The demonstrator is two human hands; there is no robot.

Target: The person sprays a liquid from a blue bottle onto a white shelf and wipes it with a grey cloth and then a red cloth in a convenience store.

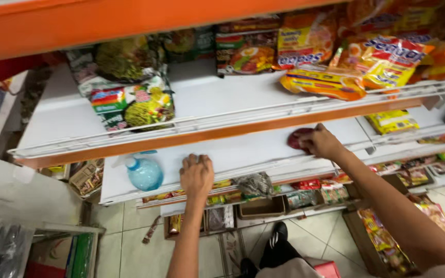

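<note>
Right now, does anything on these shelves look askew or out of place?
Yes. On the upper shelf, an orange-yellow noodle packet lies tilted across the front rail, not stacked like those behind. A blue spray bottle lies on the mostly bare shelf by the left hand. The right hand presses a dark red cloth.

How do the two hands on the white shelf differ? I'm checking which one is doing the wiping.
The right hand presses a dark red cloth against the white shelf; the left hand holds nothing and lies flat, palm down. The right hand reaches further back, while the left hand sits near the front edge, beside a blue spray bottle. Both rest on the same bare shelf.
</note>
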